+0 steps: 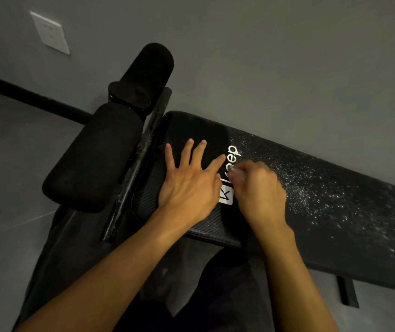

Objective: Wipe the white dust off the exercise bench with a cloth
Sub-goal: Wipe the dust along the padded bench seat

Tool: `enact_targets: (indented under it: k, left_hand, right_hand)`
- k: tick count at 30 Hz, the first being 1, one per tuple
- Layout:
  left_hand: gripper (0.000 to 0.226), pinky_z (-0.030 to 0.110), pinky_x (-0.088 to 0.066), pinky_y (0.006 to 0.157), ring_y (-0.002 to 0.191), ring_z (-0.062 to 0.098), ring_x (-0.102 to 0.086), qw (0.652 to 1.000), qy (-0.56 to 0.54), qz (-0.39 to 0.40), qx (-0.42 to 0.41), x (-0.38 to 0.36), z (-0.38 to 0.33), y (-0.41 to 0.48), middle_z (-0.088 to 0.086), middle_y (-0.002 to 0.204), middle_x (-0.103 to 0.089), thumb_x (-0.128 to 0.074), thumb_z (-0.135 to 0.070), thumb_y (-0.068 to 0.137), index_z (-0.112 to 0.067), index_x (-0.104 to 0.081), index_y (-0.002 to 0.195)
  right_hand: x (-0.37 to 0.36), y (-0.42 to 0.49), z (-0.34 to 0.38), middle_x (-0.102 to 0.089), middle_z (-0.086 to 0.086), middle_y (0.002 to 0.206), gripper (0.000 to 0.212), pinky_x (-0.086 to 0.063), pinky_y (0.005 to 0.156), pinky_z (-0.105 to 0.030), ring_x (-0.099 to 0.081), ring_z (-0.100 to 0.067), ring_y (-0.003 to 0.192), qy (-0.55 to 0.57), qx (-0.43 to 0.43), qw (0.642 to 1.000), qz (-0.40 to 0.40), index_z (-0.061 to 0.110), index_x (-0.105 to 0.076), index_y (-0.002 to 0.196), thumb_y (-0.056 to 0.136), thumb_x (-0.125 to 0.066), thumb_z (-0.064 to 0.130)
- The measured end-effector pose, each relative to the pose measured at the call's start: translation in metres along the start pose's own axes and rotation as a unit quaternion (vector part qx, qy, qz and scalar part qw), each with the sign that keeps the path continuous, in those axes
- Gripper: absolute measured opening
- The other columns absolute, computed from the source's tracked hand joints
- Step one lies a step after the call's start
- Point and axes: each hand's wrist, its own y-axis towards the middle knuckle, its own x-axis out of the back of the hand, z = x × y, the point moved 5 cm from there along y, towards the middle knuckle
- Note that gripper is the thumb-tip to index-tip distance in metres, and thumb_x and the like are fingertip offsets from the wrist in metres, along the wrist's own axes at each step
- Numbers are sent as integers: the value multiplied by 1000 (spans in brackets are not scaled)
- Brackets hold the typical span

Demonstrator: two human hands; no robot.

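A black exercise bench runs from the centre to the right edge, with a white logo near its left end. White dust speckles the pad to the right of the logo; the part left of it looks dark and clean. My left hand lies flat on the pad with fingers spread. Beside it, my right hand is blurred and curled round a small pale cloth, pressing it onto the pad at the logo. Most of the cloth is hidden inside the hand.
Two black foam rollers stand at the bench's left end on a metal frame. A grey wall with a white socket runs close behind. My dark trousers are at the bottom, over a grey tiled floor.
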Motion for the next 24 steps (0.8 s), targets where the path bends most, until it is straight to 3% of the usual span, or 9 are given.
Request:
enact_targets:
  k: [9, 15, 24]
  left_hand:
    - [60, 72, -10, 120, 156, 37, -15, 1000, -6, 6, 4, 2, 0, 0, 14, 168, -25, -24, -47, 99, -35, -38, 156]
    - [61, 73, -11, 120, 155, 38, -20, 1000, -11, -4, 2, 2, 0, 0, 16, 164, -31, -21, -46, 97, -33, -43, 153]
    - [61, 73, -12, 120, 155, 37, -20, 1000, -12, -10, 5, 4, 0, 0, 15, 165, -31, -24, -47, 97, -33, -43, 154]
  right_hand:
    - [3, -7, 5, -65, 0, 112, 22, -52, 75, -38, -65, -23, 94, 19, 19, 1000, 17, 25, -70, 114, 98, -57, 34]
    - [-3, 59, 15, -65, -13, 113, 30, -54, 78, -44, -66, -36, 96, -13, -8, 1000, -17, 18, -67, 119, 102, -52, 36]
    - [-2, 41, 8, -66, -10, 115, 26, -52, 79, -43, -65, -34, 100, -15, -1, 1000, 1, 22, -68, 119, 98, -58, 36]
